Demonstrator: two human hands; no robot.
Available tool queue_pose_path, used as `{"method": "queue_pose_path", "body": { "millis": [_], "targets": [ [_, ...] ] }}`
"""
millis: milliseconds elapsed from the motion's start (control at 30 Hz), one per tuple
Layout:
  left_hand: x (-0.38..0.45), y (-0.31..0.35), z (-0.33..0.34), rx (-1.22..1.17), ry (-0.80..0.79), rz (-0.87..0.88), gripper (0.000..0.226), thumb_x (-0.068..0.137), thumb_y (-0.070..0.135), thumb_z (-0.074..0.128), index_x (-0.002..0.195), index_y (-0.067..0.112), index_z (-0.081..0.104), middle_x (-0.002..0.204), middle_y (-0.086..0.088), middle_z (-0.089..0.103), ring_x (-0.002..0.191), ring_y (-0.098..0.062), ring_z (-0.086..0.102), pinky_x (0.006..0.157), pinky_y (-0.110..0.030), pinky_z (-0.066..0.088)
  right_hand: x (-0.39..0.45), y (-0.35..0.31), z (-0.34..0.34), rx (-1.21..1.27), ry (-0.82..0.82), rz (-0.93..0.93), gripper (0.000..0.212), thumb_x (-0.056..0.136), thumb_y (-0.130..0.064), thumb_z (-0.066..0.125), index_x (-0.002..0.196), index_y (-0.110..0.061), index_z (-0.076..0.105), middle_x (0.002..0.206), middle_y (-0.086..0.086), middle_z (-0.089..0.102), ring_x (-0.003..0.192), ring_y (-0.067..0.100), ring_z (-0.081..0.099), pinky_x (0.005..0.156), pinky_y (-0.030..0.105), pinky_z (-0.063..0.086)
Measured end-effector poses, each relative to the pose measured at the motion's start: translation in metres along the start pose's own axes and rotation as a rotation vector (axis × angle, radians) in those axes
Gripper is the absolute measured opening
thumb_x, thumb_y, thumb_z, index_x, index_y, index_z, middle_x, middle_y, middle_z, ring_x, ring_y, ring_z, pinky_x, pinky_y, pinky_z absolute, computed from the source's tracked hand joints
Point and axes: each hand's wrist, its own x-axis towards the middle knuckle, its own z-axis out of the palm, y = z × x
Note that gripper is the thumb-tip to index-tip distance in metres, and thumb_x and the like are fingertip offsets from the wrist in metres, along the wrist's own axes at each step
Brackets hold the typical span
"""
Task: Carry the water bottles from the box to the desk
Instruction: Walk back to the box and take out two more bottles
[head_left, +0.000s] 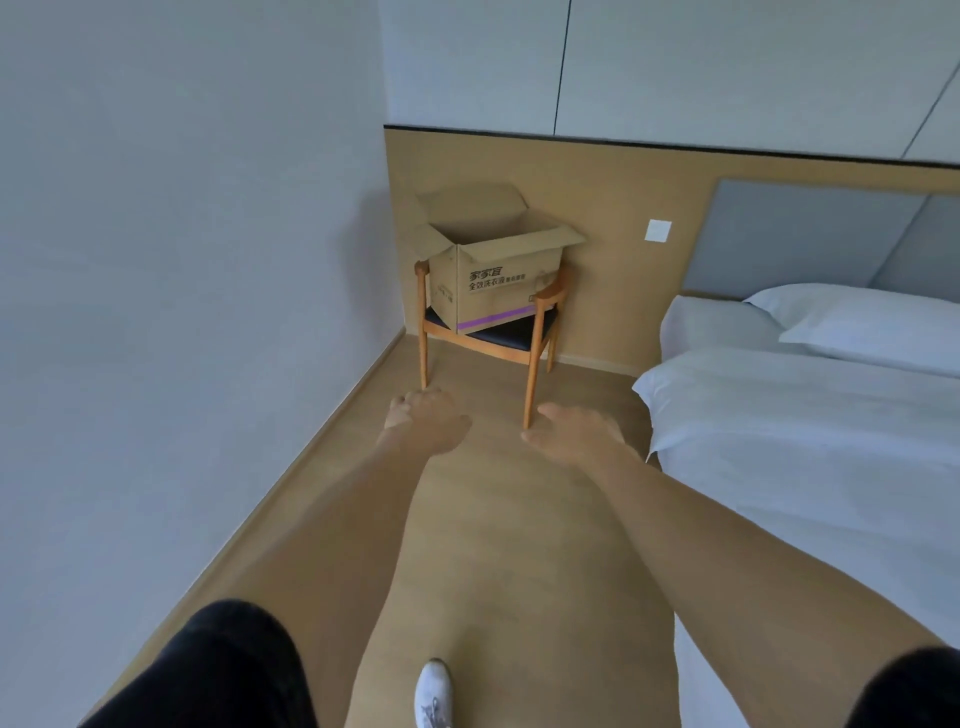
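An open brown cardboard box (493, 275) with printed lettering and a purple stripe stands on a wooden chair (535, 332) in the room's far corner. Its flaps are up and its inside is hidden, so no water bottles show. Both my arms reach forward over the floor, short of the chair. My left hand (428, 418) is loosely curled and holds nothing. My right hand (576, 434) is flat with fingers spread, also with nothing in it. No desk is in view.
A bed (810, 426) with white sheets and pillow fills the right side. A grey wall (182, 312) runs along the left. Tan floor (498, 545) forms a lane between them toward the chair. My white shoe (434, 691) is at the bottom.
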Motion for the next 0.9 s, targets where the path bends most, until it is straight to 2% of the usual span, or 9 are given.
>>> {"method": "queue_pose_path", "body": {
  "millis": [167,300,400,533,733,833,900],
  "targets": [
    [0.115,0.016,-0.031,0.0,0.018,0.091,0.04,0.103,0.034,0.036,0.141,0.023,0.044,0.138,-0.014,0.053,0.128,-0.034,0.048,0.108,-0.05,0.038,0.088,0.03,-0.041,0.013,0.064,0.082,0.064,0.098,-0.061,0.04,0.153,-0.027,0.034,0.15,0.009,0.047,0.137,0.032,0.044,0.111,0.049,0.037],
    [0.215,0.011,-0.057,-0.046,0.069,0.145,0.028,0.101,0.032,0.038,0.124,0.023,0.05,0.125,-0.011,0.059,0.112,-0.029,0.054,0.101,-0.046,0.042,0.16,0.04,-0.077,0.01,0.105,0.131,0.065,0.099,-0.061,0.039,0.154,-0.027,0.032,0.153,0.007,0.044,0.14,0.032,0.042,0.113,0.051,0.035],
    [0.286,0.013,-0.07,-0.102,0.074,0.157,0.036,0.1,0.034,0.042,0.135,0.025,0.049,0.125,-0.011,0.06,0.113,-0.03,0.055,0.098,-0.046,0.047,0.206,0.049,-0.097,0.033,0.148,0.143,0.065,0.099,-0.061,0.039,0.154,-0.028,0.033,0.156,0.005,0.041,0.142,0.029,0.039,0.115,0.049,0.033],
    [0.36,0.032,-0.071,-0.09,0.02,0.176,0.042,0.102,0.039,0.043,0.142,0.027,0.046,0.128,-0.009,0.059,0.117,-0.03,0.055,0.098,-0.046,0.047,0.257,0.068,-0.115,0.063,0.17,0.174,0.063,0.098,-0.06,0.04,0.153,-0.031,0.034,0.156,0.001,0.043,0.141,0.027,0.04,0.115,0.047,0.033],
    [0.449,0.064,-0.063,-0.114,0.013,0.229,0.031,0.102,0.037,0.044,0.132,0.028,0.05,0.122,-0.007,0.061,0.111,-0.029,0.056,0.102,-0.05,0.047,0.339,0.103,-0.135,0.051,0.149,0.239,0.061,0.099,-0.059,0.038,0.151,-0.027,0.037,0.147,0.008,0.051,0.135,0.031,0.046,0.113,0.05,0.035],
    [0.496,0.074,-0.064,-0.124,0.037,0.239,0.032,0.102,0.038,0.042,0.131,0.029,0.051,0.123,-0.005,0.061,0.111,-0.028,0.056,0.101,-0.049,0.048,0.389,0.12,-0.144,0.045,0.147,0.229,0.06,0.099,-0.059,0.037,0.148,-0.024,0.04,0.142,0.008,0.055,0.131,0.031,0.049,0.112,0.049,0.035],
    [0.535,0.079,-0.067,-0.121,0.047,0.257,0.026,0.101,0.036,0.042,0.123,0.027,0.054,0.122,-0.005,0.063,0.109,-0.028,0.059,0.099,-0.047,0.05,0.429,0.131,-0.154,0.04,0.14,0.213,0.059,0.099,-0.058,0.036,0.146,-0.023,0.042,0.141,0.008,0.055,0.13,0.031,0.05,0.111,0.048,0.036]
  ]
}}
